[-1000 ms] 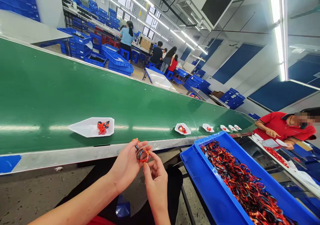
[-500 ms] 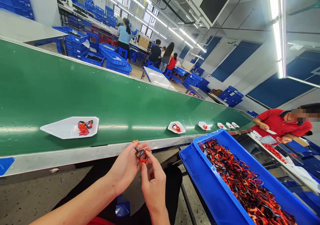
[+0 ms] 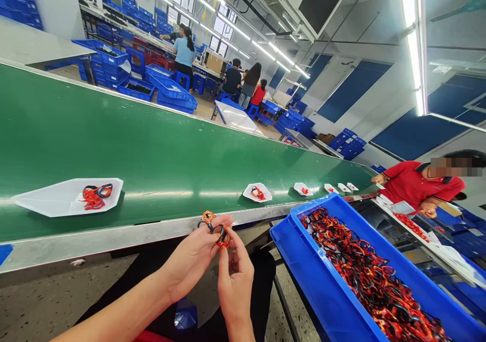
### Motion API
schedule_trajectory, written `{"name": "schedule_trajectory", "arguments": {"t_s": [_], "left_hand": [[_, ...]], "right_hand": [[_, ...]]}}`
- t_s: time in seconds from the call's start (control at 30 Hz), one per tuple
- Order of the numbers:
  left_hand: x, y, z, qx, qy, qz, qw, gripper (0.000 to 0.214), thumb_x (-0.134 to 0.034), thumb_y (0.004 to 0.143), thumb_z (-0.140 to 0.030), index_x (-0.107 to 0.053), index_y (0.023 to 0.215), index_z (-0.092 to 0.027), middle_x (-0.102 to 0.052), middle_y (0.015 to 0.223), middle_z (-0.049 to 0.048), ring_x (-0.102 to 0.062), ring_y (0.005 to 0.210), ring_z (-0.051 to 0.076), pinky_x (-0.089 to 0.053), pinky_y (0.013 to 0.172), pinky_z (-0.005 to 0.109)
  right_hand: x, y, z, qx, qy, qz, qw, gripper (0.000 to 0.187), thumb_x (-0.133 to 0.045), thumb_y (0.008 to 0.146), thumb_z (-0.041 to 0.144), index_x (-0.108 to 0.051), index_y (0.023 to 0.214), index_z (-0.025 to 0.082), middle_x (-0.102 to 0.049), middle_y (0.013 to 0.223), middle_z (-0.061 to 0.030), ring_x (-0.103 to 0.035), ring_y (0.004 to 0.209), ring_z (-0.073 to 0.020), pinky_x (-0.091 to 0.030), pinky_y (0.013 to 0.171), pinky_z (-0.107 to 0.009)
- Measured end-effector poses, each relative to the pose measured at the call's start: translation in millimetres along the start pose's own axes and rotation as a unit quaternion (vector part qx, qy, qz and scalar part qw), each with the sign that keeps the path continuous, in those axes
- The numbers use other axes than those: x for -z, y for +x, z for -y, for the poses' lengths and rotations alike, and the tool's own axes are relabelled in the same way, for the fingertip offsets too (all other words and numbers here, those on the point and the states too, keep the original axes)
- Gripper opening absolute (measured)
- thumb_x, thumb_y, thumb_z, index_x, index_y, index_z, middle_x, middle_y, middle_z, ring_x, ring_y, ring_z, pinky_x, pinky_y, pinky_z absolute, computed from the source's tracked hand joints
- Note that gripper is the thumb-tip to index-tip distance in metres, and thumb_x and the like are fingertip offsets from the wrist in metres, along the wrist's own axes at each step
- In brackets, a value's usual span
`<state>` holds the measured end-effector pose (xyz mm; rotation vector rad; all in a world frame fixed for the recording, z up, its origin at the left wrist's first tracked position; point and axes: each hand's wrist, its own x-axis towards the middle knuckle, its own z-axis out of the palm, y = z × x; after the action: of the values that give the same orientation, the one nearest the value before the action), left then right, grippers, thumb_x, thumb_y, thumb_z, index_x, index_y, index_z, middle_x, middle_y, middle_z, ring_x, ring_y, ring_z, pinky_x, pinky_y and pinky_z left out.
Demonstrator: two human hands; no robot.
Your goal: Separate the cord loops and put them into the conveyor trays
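Cords [image 3: 223, 236]: orange-and-black loops were held at lower centre, just below the edge of the green belt [image 3: 114, 144].
Left hand [image 3: 190, 258]: was raised, with fingers [image 3: 220, 222] closed over the cords.
Right hand [image 3: 236, 281]: was turned upward, with fingertips [image 3: 234, 247] pinched onto the cords.
Hidden: the loops' crossing was covered by the fingers and could not be made out.

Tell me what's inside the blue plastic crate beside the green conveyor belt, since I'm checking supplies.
The blue plastic crate holds a heaped tangle of orange-red and black loops. They cover its floor, so the bottom cannot be seen.
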<state>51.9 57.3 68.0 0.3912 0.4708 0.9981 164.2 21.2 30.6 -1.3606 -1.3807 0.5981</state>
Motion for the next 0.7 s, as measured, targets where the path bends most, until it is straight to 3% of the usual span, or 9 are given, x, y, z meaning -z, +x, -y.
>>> {"name": "schedule_trajectory", "arguments": {"t_s": [0.33, 0.5, 0.63, 0.7], "left_hand": [[-2.5, -1.9, 1.1, 0.009, 0.008, 0.001, 1.0, 0.046, -0.046, 0.072, -0.007, -0.064, 0.112, -0.02, -0.058, 0.126, 0.0027, -0.043, 0.123, 0.02, -0.031, 0.105, 0.031], [-6.5, -9.1, 23.7, 0.018, 0.066, -0.006, 0.998, 0.046, -0.046, 0.079, -0.012, -0.057, 0.122, -0.025, -0.05, 0.136, -0.0002, -0.037, 0.129, 0.019, -0.027, 0.108, 0.034], [-10.9, -15.5, 52.1, 0.11, 0.099, 0.004, 0.989, 0.044, -0.052, 0.081, -0.02, -0.054, 0.125, -0.026, -0.05, 0.135, 0.0021, -0.041, 0.127, 0.022, -0.028, 0.108, 0.036], [-10.7, -18.2, 64.0, 0.178, 0.126, 0.03, 0.975, 0.041, -0.055, 0.082, -0.026, -0.057, 0.122, -0.023, -0.052, 0.134, 0.0046, -0.041, 0.127, 0.022, -0.03, 0.107, 0.036]], "right_hand": [[0.9, -2.2, 0.2, -0.008, 0.003, -0.021, 1.0, 0.036, -0.048, 0.088, 0.024, -0.053, 0.123, 0.019, -0.06, 0.12, -0.012, -0.059, 0.104, -0.0227, -0.052, 0.084, -0.034], [15.1, -14.0, 3.1, -0.01, -0.038, -0.027, 0.999, 0.037, -0.051, 0.086, 0.023, -0.054, 0.123, 0.022, -0.062, 0.099, -0.0085, -0.058, 0.064, -0.0133, -0.049, 0.053, -0.023], [37.4, -41.0, -3.4, -0.05, -0.035, -0.075, 0.995, 0.032, -0.052, 0.085, 0.024, -0.059, 0.116, 0.023, -0.059, 0.099, -0.008, -0.057, 0.065, -0.0127, -0.048, 0.053, -0.022], [52.9, -63.3, -14.9, -0.116, -0.003, -0.116, 0.986, 0.029, -0.052, 0.085, 0.029, -0.062, 0.112, 0.022, -0.061, 0.091, -0.0073, -0.057, 0.064, -0.0132, -0.048, 0.049, -0.021]]}}
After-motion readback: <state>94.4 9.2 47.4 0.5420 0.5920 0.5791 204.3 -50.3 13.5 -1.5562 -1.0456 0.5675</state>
